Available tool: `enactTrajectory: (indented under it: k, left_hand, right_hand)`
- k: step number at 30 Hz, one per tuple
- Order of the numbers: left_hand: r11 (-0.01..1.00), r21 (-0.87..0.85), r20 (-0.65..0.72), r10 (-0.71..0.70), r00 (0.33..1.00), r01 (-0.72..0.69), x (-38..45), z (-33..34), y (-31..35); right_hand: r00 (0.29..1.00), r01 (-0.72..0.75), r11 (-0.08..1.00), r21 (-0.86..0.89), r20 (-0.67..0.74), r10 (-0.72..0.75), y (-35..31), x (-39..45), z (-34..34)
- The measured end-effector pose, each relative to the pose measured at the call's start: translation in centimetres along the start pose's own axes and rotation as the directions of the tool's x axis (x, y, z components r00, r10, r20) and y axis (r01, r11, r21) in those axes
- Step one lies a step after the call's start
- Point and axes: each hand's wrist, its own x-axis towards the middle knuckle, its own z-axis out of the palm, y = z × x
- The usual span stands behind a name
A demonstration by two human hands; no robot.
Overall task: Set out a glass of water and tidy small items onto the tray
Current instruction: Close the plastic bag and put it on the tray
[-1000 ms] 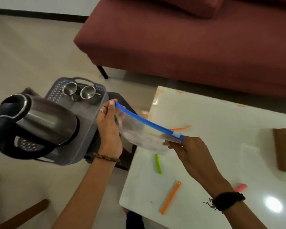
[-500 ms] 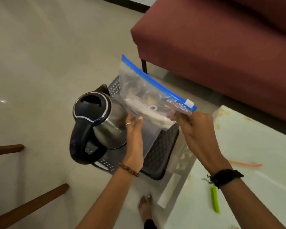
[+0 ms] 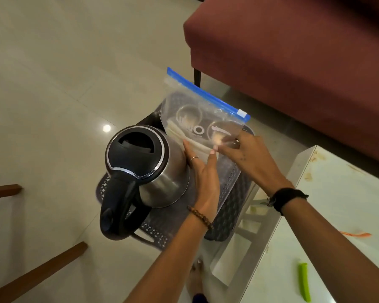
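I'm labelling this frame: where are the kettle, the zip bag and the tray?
kettle (image 3: 164,173), head view, on its steel body.
zip bag (image 3: 206,94), head view, on its blue seal strip.
tray (image 3: 236,206), head view, on its perforated right wall.

Tiled floor (image 3: 53,73); maroon sofa (image 3: 293,62) — white table (image 3: 348,182)
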Motion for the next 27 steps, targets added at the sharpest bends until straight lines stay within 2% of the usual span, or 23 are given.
enactTrajectory:
  k: [2,7,12,15,17,20,23,27]
  left_hand:
    - [1.0,0.002,0.017,-0.029,0.999,0.029,0.6,-0.1,-0.3]
    - [0.997,0.01,0.015,-0.076,0.997,0.076,1.5,-0.2,-0.7]
    - [0.996,0.056,-0.005,-0.065,0.998,0.065,2.1,-0.2,-0.9]
    - [0.993,0.097,0.017,-0.068,0.998,0.066,1.7,-0.4,-1.1]
    - [0.986,0.162,0.019,-0.03,0.999,0.026,0.5,-0.3,-1.4]
    - [0.969,0.197,-0.003,0.154,0.988,-0.151,-2.5,0.4,-2.2]
    - [0.922,0.266,0.141,0.25,0.958,-0.28,-7.3,2.2,-4.0]
    - [0.911,0.334,0.386,0.101,0.917,-0.241,-14.0,4.5,-8.0]
  right_hand:
    - [0.999,-0.04,0.999,-0.037,0.0,0.04,1.1,-0.2,0.1]
    - [0.996,-0.086,0.996,0.03,0.009,0.085,1.5,1.4,1.5]
    - [0.99,-0.137,0.926,0.352,0.033,0.134,0.0,3.4,3.6]
    - [0.977,-0.186,0.885,0.427,-0.016,0.213,0.6,2.6,3.6]
    - [0.963,-0.208,0.865,0.458,-0.06,0.263,1.5,1.2,3.0]
    - [0.939,-0.182,0.822,0.54,-0.154,0.309,2.8,-2.3,1.9]
    - [0.894,-0.17,0.752,0.637,-0.222,0.39,4.6,-7.9,0.5]
    - [0.788,-0.272,0.696,0.664,-0.261,0.557,8.5,-16.5,-1.2]
